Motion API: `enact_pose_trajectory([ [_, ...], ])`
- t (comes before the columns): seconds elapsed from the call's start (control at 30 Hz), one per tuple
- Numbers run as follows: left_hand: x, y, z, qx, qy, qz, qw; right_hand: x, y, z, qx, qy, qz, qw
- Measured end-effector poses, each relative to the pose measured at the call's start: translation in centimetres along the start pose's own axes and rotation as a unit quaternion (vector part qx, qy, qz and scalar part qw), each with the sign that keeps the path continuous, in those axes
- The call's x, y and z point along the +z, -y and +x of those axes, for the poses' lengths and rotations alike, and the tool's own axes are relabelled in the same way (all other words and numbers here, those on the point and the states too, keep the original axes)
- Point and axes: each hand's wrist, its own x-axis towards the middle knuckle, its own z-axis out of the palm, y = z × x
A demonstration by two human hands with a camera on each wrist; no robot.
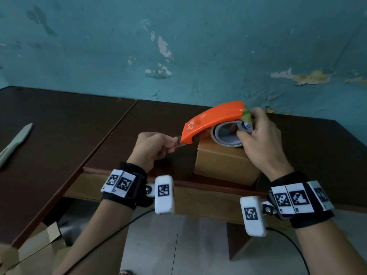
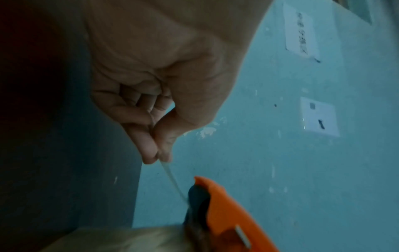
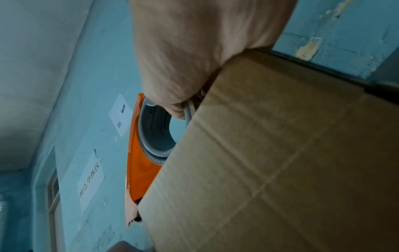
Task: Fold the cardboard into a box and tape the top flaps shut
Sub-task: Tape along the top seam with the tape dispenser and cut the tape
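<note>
A small brown cardboard box [image 1: 222, 161] stands closed near the front edge of the dark table [image 1: 59, 135]. On its top rests an orange tape dispenser [image 1: 214, 120] with a grey-cored tape roll [image 1: 226, 135]. My right hand [image 1: 258, 133] grips the dispenser at its rear, fingers hooked into the roll core. My left hand [image 1: 155, 145] pinches the free end of the tape [image 1: 179, 144] just left of the dispenser's nose. The left wrist view shows thumb and forefinger pinching the thin tape strip [image 2: 170, 177] that leads to the dispenser [image 2: 226, 213]. In the right wrist view the box [image 3: 270, 162] fills the frame, with the dispenser [image 3: 138, 162] behind it.
A pale grey knife-like tool [image 1: 14, 143] lies at the table's left. Flat cardboard pieces [image 1: 35, 249] sit low at the bottom left, below the table. A peeling teal wall [image 1: 178, 46] rises right behind the table. A black cable [image 1: 111, 235] hangs below my wrists.
</note>
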Motion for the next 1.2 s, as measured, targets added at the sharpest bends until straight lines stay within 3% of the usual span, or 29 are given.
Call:
enact_pose_trajectory([
  [0.3, 3.3, 2.0, 0.0, 0.083, 0.010, 0.103, 0.991, 0.1, -0.2, 0.1, 0.007, -0.010, 0.013, 1.000],
  [0.53, 3.8, 1.6, -0.2, 0.068, 0.051, 0.092, 0.992, 0.1, 0.2, 0.0, 0.015, -0.004, 0.030, 0.999],
  [0.97, 4.1, 1.9, 0.2, 0.054, 0.038, 0.100, 0.993, 0.2, 0.1, 0.0, 0.018, -0.011, 0.041, 0.999],
  [1.2, 4.2, 2.1, 0.2, 0.081, 0.035, 0.117, 0.989, 0.2, 0.0, 0.0, 0.021, -0.016, 0.033, 0.999],
])
